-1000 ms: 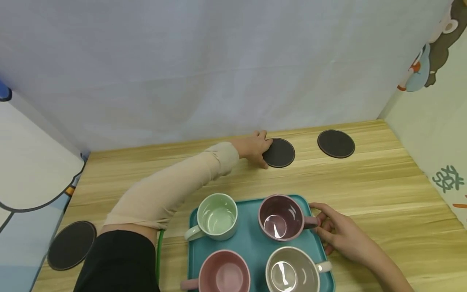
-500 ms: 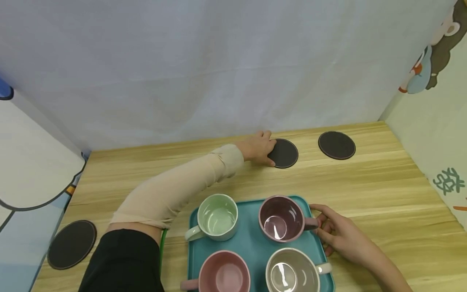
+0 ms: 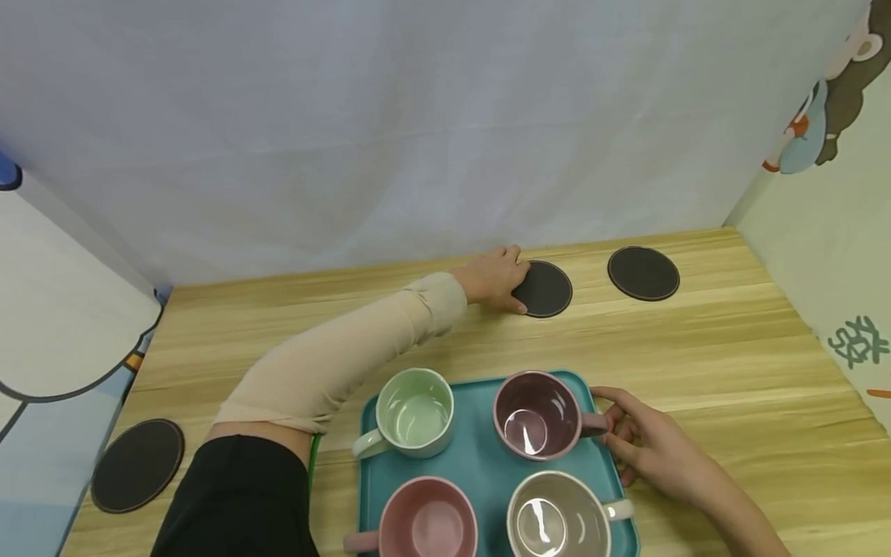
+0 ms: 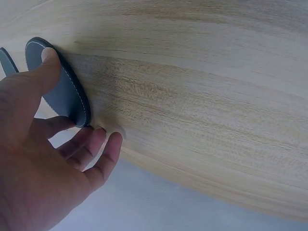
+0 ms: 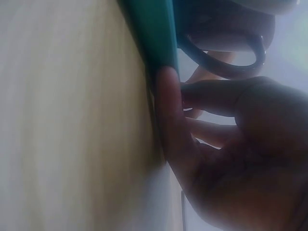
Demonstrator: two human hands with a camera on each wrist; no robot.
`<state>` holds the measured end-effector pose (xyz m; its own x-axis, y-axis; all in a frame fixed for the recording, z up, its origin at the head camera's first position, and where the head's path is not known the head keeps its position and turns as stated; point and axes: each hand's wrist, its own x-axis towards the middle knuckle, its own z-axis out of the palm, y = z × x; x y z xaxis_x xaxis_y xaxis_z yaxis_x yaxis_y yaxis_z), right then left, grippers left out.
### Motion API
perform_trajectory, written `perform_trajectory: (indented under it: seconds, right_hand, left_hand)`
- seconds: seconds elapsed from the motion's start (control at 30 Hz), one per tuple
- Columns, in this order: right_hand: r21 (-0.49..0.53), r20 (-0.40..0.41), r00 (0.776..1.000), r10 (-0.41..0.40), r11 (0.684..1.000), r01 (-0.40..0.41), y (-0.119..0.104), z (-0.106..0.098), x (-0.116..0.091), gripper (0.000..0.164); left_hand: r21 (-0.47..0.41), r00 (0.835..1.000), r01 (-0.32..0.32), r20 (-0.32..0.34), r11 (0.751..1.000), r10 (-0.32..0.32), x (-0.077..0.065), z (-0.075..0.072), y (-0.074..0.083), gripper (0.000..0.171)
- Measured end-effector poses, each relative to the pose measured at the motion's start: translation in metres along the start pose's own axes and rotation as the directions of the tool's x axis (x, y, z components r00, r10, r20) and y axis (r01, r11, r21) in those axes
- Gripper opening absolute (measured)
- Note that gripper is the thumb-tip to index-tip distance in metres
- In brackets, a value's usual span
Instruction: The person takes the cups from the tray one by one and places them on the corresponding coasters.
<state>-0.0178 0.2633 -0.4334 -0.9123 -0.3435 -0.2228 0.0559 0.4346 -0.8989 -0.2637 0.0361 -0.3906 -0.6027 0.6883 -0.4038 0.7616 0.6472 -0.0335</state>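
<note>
My left hand (image 3: 490,278) reaches to the back of the wooden table and holds a round black coaster (image 3: 546,288) by its left side. In the left wrist view the thumb lies over the edge of the coaster (image 4: 65,98), and the other fingers meet its opposite edge. My right hand (image 3: 654,452) grips the right edge of a teal tray (image 3: 480,449) close to the handle of a purple mug (image 3: 536,422). The right wrist view has a fingertip pressed to the outer wall of the tray (image 5: 156,33), just below the mug's handle (image 5: 257,55).
On the tray are also a green mug (image 3: 415,414), a pink mug (image 3: 428,518) and a beige mug (image 3: 557,514). One black coaster (image 3: 643,273) lies at the back right, another (image 3: 137,466) at the left edge. A white cloth (image 3: 418,155) hangs behind the table.
My left hand has slid the coaster slightly to the right along the table, mostly in the first half second. The right hand, tray and mugs have stayed put.
</note>
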Motion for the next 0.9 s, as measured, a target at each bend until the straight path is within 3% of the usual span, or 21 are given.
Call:
perform_trajectory:
  seconds: [0.2,0.43,0.57,0.77,0.9]
  right_hand:
    - [-0.004,-0.001,1.0,-0.006,1.0,0.006,0.001,-0.001,-0.001,0.057]
    - [-0.006,-0.01,1.0,-0.002,1.0,0.002,0.0,0.0,-0.001,0.056]
    - [-0.017,-0.013,1.0,0.022,1.0,-0.022,-0.001,-0.001,0.001,0.055]
    - [-0.007,-0.001,1.0,0.02,1.0,-0.02,0.0,-0.001,0.002,0.057]
    - [0.002,0.001,1.0,0.015,1.0,-0.015,0.0,-0.001,0.005,0.058]
  left_hand:
    - [-0.109,1.0,-0.012,-0.01,0.994,0.011,0.002,0.003,-0.005,0.085]
    - [-0.341,0.998,-0.007,-0.057,0.94,-0.014,-0.002,0.011,-0.015,0.077]
    - [-0.358,0.994,-0.031,-0.105,0.933,-0.007,-0.005,0.015,-0.018,0.076]
    - [-0.313,0.985,-0.069,-0.173,0.947,0.014,-0.014,0.024,-0.025,0.068]
    - [-0.287,0.983,-0.061,-0.186,0.956,0.007,-0.024,0.027,-0.032,0.061]
